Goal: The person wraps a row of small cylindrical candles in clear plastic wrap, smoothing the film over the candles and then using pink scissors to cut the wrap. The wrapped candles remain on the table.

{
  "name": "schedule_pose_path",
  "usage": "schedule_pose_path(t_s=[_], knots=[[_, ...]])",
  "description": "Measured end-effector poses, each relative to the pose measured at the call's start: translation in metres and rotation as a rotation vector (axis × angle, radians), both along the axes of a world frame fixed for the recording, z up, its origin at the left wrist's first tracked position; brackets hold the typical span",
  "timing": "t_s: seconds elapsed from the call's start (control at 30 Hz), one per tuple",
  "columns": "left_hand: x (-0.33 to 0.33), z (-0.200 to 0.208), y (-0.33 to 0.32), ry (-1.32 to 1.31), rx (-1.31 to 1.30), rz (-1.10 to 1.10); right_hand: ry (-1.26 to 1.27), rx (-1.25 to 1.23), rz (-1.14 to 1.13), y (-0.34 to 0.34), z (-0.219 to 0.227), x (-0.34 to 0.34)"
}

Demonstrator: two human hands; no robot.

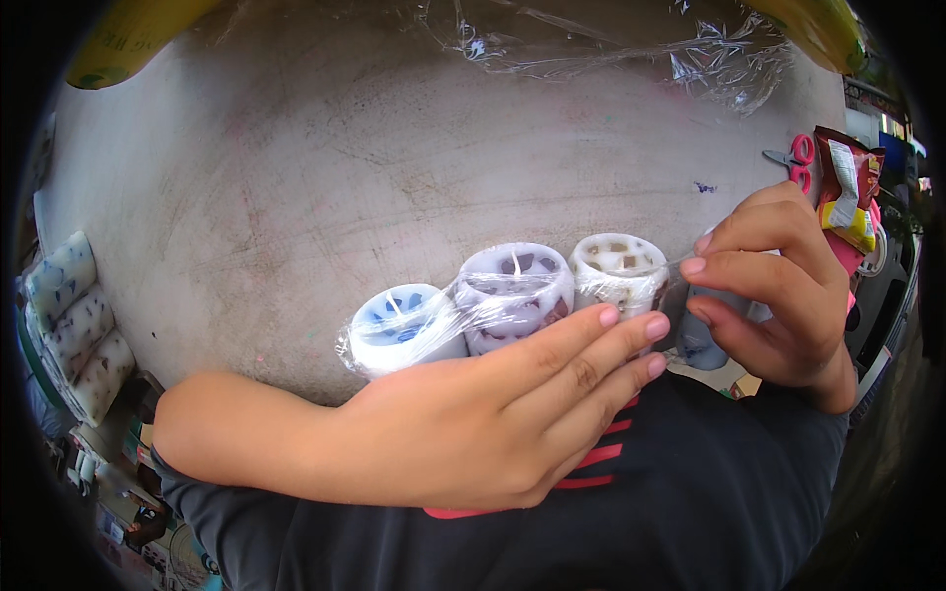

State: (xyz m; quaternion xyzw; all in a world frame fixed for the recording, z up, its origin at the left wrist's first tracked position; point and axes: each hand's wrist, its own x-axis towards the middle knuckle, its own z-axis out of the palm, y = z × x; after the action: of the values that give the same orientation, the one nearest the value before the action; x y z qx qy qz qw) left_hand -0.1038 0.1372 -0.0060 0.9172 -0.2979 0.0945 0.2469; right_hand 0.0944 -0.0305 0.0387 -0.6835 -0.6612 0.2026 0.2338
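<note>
Three round candles stand in a row at the table's near edge: a blue one (399,325), a purple one (514,286) and a white one with brown pieces (621,264). Clear plastic wrap (434,330) stretches across them. My left hand (512,414) lies with straight fingers along the near side of the candles, over the wrap. At the right, my right hand (778,286) pinches the end of the wrap between fingertips and thumb, pulled out from the white candle. A grey-blue candle (702,340) is partly hidden behind the right hand.
Crumpled clear plastic (729,59) lies at the far right of the table (296,197). Scissors with pink handles (800,158) and a dark red snack packet (849,187) lie at the right edge. Several wrapped candles (84,330) rest at the left edge.
</note>
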Motion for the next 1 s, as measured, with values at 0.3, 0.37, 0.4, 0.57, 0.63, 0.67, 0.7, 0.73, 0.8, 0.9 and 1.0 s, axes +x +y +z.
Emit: schedule_pose_path(t_s=[0.3, 0.37, 0.4, 0.57, 0.63, 0.67, 0.7, 0.73, 0.8, 0.9, 1.0], knots=[[-0.001, 0.007, -0.002, 0.088, -0.054, 0.062, -0.254, 0.247, -0.184, -0.037, 0.019, 0.013], [0.005, 0.007, -0.002, 0.098, -0.064, 0.025, -0.354, 0.454, -0.573, -0.079, 0.028, 0.026], [0.008, 0.01, 0.0, 0.086, -0.035, 0.005, -0.364, 0.55, -0.773, -0.102, 0.032, 0.038], [0.014, 0.019, -0.002, 0.089, 0.07, -0.036, -1.058, 0.03, -1.406, -0.243, 0.031, 0.111], [0.011, 0.028, -0.002, 0.104, 0.107, -0.011, -0.75, -0.041, -1.47, -0.29, 0.024, 0.13], [0.013, 0.033, -0.005, 0.133, 0.128, -0.011, -0.403, 0.021, -1.544, -0.308, 0.009, 0.136], [0.015, 0.035, -0.004, 0.166, 0.138, -0.017, -0.057, 0.077, -1.585, -0.319, 0.005, 0.135], [0.012, 0.037, -0.002, 0.169, 0.2, -0.034, -0.018, 0.079, -1.577, -0.322, 0.003, 0.134], [0.012, 0.041, -0.007, 0.184, 0.185, 0.014, 0.061, 0.082, -1.552, -0.329, 0.001, 0.133], [0.002, 0.039, 0.001, 0.205, 0.131, 0.101, -0.267, -0.043, -1.644, -0.331, 0.02, 0.125], [-0.014, 0.034, 0.009, 0.185, 0.094, 0.25, 0.019, -0.12, -1.591, -0.35, 0.023, 0.129]])
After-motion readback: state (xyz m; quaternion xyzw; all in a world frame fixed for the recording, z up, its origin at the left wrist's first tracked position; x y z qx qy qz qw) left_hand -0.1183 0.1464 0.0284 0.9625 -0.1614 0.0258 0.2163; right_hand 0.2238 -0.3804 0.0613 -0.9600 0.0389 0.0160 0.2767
